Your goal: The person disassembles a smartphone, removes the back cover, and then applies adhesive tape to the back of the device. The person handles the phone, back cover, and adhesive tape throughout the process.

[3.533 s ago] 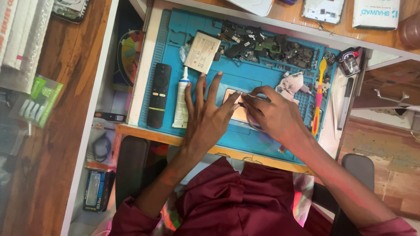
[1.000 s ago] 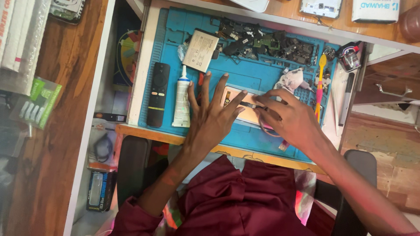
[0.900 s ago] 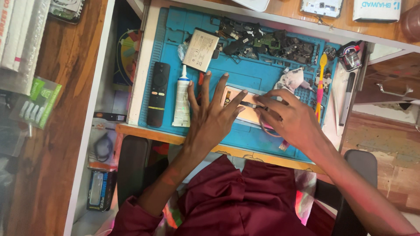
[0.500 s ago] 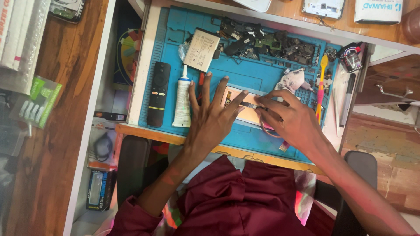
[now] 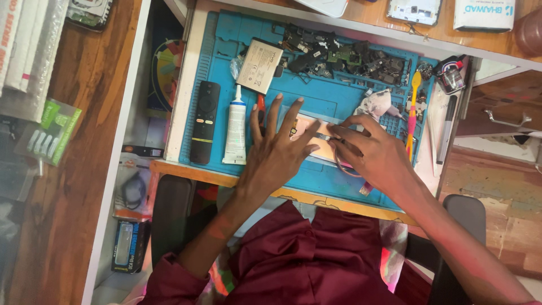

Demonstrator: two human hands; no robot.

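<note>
Lying under both hands (image 5: 327, 149): phone (image 5: 314, 135).

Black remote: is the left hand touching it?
No. The left hand lies flat on the blue mat, with the white tube between it and the black remote.

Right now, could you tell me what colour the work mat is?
The mat is blue, seen in the head view.

A black remote (image 5: 204, 121) and a white glue tube (image 5: 235, 134) are laid side by side on the blue mat (image 5: 333, 100). A yellow spoon-shaped tool (image 5: 412, 110) is seen near small dark parts (image 5: 344, 56).
</note>
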